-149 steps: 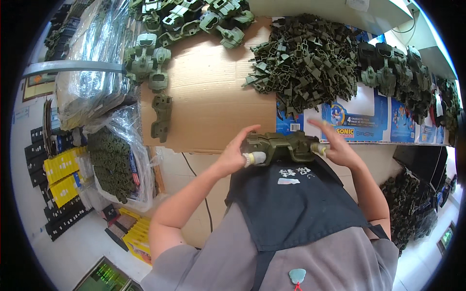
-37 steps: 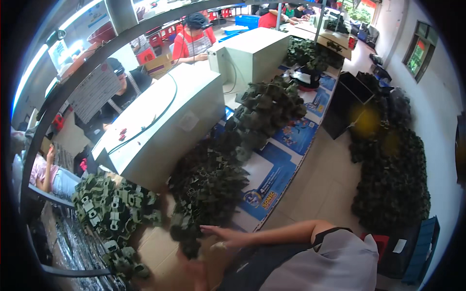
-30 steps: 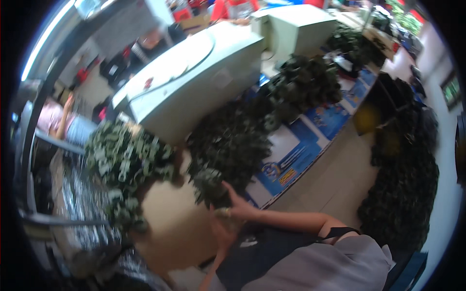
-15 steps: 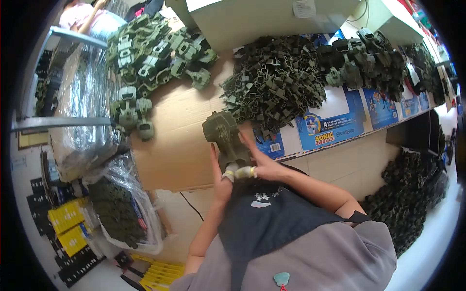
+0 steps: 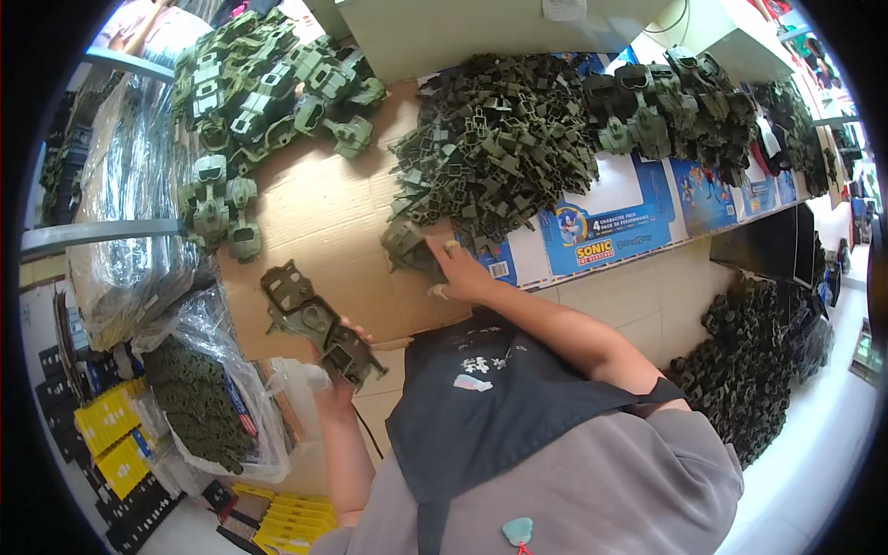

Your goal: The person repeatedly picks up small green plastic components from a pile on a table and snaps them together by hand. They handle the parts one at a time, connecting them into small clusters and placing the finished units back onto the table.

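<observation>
My left hand (image 5: pixel 335 390) grips a dark olive-green plastic shell (image 5: pixel 316 319), with square openings and a rounded hollow, over the cardboard's near left edge. The thumb and palm are partly hidden behind it. My right hand (image 5: pixel 461 274) reaches across the cardboard, its fingers closed about a second olive-green plastic piece (image 5: pixel 407 246). That piece is partly covered by the hand and lies beside the big heap of small green parts (image 5: pixel 504 139). Pale wraps with yellow bands show on the right fingers.
Brown cardboard (image 5: pixel 324 208) covers the work surface. Larger green shells (image 5: pixel 268 83) are piled at far left, more green shells (image 5: pixel 647 102) at far right. A pale box (image 5: pixel 490 32) stands behind. Plastic-wrapped stock (image 5: pixel 139 194) is at left; a bag of green parts (image 5: pixel 203 407) sits below.
Both hands were together on one green piece; now they are apart. The left has moved left and nearer with a shell turned hollow side up, the right holds another piece by the heap.
</observation>
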Demonstrator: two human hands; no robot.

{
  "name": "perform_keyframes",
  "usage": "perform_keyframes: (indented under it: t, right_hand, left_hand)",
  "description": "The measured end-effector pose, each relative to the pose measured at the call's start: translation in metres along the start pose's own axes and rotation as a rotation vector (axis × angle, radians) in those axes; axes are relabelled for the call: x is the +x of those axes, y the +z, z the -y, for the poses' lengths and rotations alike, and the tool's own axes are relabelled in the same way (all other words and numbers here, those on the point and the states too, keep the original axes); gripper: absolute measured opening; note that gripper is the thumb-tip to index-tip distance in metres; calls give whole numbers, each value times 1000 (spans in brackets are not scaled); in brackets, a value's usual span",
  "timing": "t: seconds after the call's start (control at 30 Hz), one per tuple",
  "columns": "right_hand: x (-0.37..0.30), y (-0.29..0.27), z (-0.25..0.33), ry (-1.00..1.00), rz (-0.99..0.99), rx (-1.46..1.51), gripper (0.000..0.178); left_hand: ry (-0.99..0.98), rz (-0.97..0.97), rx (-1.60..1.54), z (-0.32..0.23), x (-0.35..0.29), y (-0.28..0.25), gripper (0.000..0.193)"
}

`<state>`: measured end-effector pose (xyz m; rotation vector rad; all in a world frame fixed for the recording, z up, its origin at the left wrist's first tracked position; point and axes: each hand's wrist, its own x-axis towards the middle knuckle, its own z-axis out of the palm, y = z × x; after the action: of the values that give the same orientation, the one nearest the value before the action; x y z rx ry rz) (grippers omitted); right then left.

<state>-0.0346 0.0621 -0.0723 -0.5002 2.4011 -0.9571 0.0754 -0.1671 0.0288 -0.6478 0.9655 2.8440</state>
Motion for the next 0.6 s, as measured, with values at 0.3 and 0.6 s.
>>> perform_keyframes:
  t: [0.3,0.6]
  right_hand:
    - [-13,-128,-89,21,-694,-596,36]
    - [-50,-164,-27,-190,-557,51,27]
  left_hand:
    - [-146,395,32,29,31,40,64]
    - [-512,323,143,34,68,54,46]
